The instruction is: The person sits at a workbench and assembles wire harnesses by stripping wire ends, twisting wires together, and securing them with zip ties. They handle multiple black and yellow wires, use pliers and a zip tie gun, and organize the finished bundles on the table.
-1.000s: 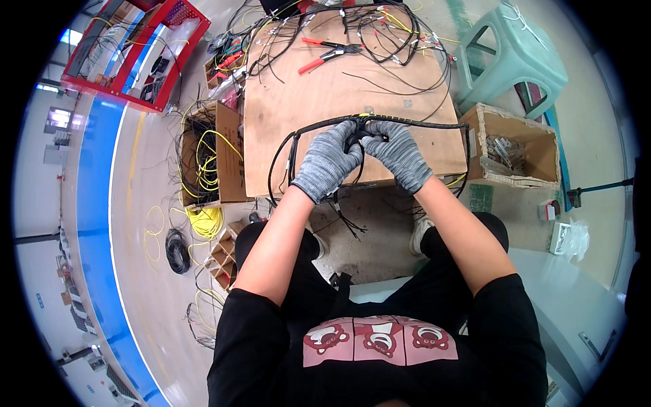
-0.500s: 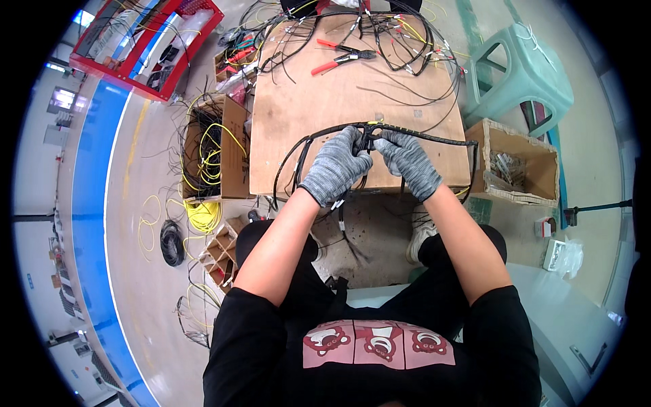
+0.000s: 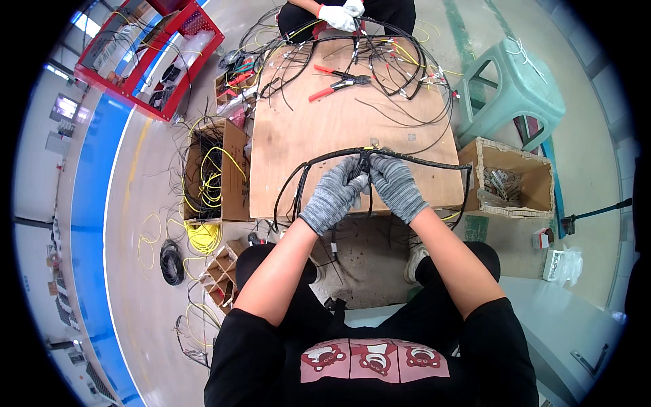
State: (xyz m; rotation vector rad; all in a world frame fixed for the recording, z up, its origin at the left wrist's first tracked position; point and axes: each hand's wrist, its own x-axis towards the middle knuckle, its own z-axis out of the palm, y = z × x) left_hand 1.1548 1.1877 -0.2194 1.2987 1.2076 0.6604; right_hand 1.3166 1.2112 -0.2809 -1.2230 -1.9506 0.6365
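A black wire harness (image 3: pixel 434 162) arches along the near edge of the wooden tabletop (image 3: pixel 285 132), its branches hanging over that edge. Both my hands wear grey knit gloves. My left hand (image 3: pixel 335 193) is closed around the dark branch wires just below the harness's middle. From the other side, my right hand (image 3: pixel 397 188) pinches the same junction, its fingertips almost meeting the left ones. A small yellow mark shows on the harness above them. What exactly lies between the fingertips is partly hidden.
Red-handled pliers (image 3: pixel 354 80) lie on the far tabletop beside tangled wiring. Across the table, a person's white-gloved hands (image 3: pixel 339 16) hold wires. Cardboard boxes stand left (image 3: pixel 235 169) and right (image 3: pixel 494 203). A green stool (image 3: pixel 515 88) and red rack (image 3: pixel 146 57) stand farther off.
The view has shifted, so the table sits lower in the picture and the other person's gloved hands now show. My hands stay at the harness junction, with the right fingers closer in.
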